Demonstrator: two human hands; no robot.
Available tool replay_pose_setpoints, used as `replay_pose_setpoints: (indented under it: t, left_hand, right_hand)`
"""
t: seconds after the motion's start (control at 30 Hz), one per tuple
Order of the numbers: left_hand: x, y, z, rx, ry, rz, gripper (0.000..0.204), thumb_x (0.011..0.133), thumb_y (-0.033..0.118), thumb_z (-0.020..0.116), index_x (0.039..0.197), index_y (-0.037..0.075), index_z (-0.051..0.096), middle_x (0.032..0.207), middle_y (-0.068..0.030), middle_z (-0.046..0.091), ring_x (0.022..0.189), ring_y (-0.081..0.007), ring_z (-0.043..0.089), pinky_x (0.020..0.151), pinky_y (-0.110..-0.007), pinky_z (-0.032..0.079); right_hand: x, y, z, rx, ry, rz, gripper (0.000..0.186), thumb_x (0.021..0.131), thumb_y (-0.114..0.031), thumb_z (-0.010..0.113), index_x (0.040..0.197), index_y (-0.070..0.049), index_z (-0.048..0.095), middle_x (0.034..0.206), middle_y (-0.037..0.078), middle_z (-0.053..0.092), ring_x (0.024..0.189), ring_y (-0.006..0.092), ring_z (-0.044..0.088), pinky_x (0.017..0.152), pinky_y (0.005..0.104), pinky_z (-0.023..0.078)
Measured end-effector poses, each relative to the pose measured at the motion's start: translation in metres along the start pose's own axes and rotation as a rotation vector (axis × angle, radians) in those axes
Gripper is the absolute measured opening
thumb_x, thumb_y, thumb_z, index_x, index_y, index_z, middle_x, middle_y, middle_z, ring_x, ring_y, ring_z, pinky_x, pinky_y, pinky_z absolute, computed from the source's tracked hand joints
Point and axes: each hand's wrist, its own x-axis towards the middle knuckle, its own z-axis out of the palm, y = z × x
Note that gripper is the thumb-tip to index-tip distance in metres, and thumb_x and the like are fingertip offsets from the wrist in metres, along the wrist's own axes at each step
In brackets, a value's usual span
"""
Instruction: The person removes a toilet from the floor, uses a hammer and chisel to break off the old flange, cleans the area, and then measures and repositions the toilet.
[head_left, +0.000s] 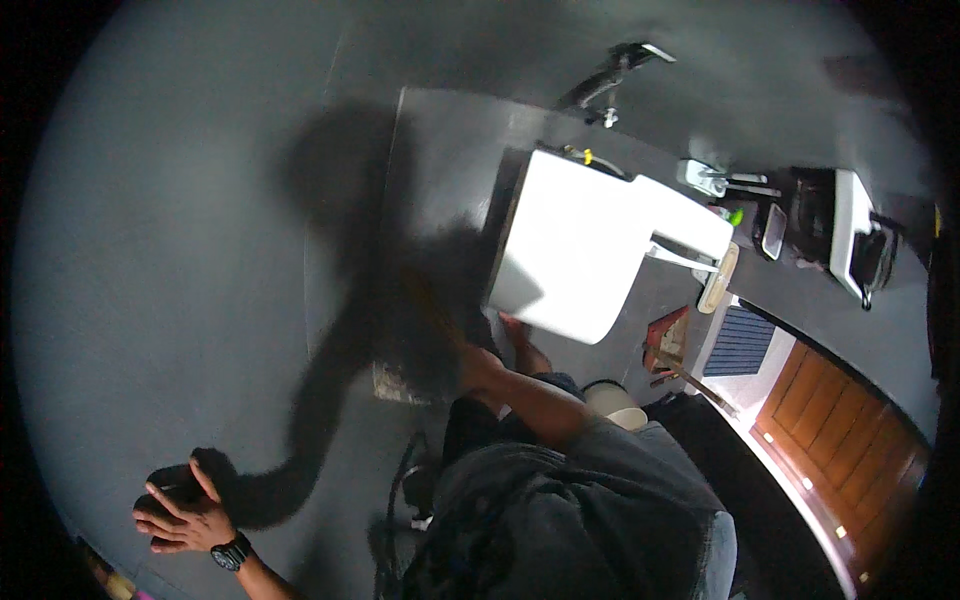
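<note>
Dark grey is seen across the wall [180, 250] on the left, and plain white on the toilet [590, 240] (its near left corner is greyed by shadow). Black is shown by the watch [231, 551], dull red by the dustpan [662, 330], cream by the bucket [618, 404]. At right, the mat [740, 340] is striped in dark blue, and the boards [840, 420] are coloured orange-brown.

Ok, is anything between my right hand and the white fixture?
Yes, in this view a foot shows between your right hand and the white fixture, by its lower edge. Whether it truly blocks the path, I can't tell.
</note>
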Motion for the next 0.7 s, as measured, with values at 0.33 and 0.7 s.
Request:
replay_pose_setpoints:
  t: [0.33, 0.7]
  left_hand:
    - [0.008, 0.006, -0.004, -0.138, 0.064, -0.065, 0.076, 0.087, 0.067, 0.066, 0.147, 0.021, 0.055, 0.158, -0.0098, 0.043, 0.149, -0.0241, 0.035, 0.125, -0.047, 0.009]
    - [0.025, 0.153, -0.003, -1.164, 0.028, -0.447, 0.057, 0.094, 0.034, 0.073, 0.135, 0.0, 0.056, 0.139, -0.0199, 0.056, 0.133, -0.0343, 0.051, 0.111, -0.05, 0.037]
  right_hand:
    - [-0.091, 0.0, -0.157, 0.063, -0.019, 0.096, 0.063, 0.079, -0.044, 0.072, 0.131, -0.01, 0.067, 0.121, 0.019, 0.07, 0.119, 0.0337, 0.063, 0.106, 0.0444, 0.048]
    - [-0.353, 0.026, -0.222, 0.842, 0.438, 0.135, 0.077, 0.084, -0.015, 0.081, 0.153, -0.016, 0.046, 0.09, 0.005, 0.069, 0.065, 0.0146, 0.063, 0.055, 0.0288, 0.053]
